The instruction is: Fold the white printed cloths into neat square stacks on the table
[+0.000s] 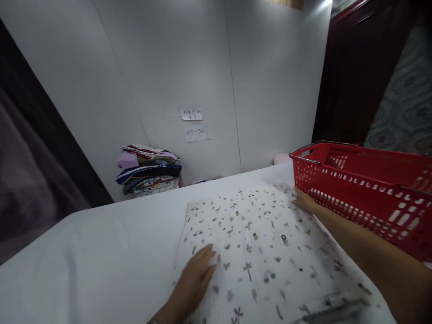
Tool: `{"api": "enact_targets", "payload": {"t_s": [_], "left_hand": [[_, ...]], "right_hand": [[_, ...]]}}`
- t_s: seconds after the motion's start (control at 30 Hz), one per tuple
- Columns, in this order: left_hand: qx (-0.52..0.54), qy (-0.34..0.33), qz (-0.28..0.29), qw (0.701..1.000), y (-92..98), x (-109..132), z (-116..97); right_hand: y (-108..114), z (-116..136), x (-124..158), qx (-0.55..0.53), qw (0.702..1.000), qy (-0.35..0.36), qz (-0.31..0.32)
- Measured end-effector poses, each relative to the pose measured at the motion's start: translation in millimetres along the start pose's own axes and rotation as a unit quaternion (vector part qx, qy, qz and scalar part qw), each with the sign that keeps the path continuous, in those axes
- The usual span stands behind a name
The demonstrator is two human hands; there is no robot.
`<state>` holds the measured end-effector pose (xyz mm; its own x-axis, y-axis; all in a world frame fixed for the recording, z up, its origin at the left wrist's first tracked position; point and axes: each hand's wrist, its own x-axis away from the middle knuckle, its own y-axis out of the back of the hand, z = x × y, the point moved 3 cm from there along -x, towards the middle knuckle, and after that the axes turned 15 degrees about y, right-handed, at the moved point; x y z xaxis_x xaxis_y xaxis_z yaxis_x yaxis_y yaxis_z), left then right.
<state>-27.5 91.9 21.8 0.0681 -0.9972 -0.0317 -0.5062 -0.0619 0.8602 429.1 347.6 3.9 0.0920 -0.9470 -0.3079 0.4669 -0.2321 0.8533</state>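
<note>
Left hand [196, 275]: palm down on the near left part of a printed cloth [253, 243], fingers extended, thumb held apart from them, nothing gripped. Right hand [303, 200]: at the far right corner of the cloth, forearm reaching in from the lower right; blurred, so whether its fingers are together or apart cannot be told.

Cloth: one piece, white, with small scattered motifs, palm trees and rainbows among them; spread on the tabletop, right of centre, with faint creases; near right edge dark and blurred.

Tabletop [111, 256]: white, bare part to the left of the cloth.

Basket [340, 189]: red plastic, perforated walls, metal handles; to the right, just beside the right forearm.

Stack of folded textiles [151, 171]: mixed colours, navy, lilac and checked; beyond the far edge, against the wall.

Wall [276, 81]: pale panels with seams. Upper paper label [191, 114]: handwritten characters. Lower paper label [196, 132]: marked "45-50".

Dark reddish panel [361, 67]: behind the basket; patterned surface [405, 108] to its right.
</note>
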Motion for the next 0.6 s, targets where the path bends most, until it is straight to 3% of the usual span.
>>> {"api": "enact_targets", "payload": {"t_s": [0.1, 0.2, 0.4, 0.6], "left_hand": [[-0.004, 0.051, -0.066, 0.996, 9.8, 16.3, 43.8], [-0.001, 0.088, -0.09, 0.992, 15.8, 32.1, 65.6], [0.04, 0.15, -0.067, 0.986, 22.7, 48.9, 63.0], [0.076, 0.137, -0.068, 0.985, 18.1, 55.1, 55.6]], "right_hand": [[17.8, 3.1, 29.1, 0.011, 1.0, -0.017, 0.009], [33.2, 8.3, 61.4, 0.012, 0.999, -0.039, 0.028], [59.9, 15.8, 129.5, -0.001, 0.991, -0.113, 0.071], [74.8, 25.1, 181.4, 0.008, 0.986, -0.145, 0.082]]}}
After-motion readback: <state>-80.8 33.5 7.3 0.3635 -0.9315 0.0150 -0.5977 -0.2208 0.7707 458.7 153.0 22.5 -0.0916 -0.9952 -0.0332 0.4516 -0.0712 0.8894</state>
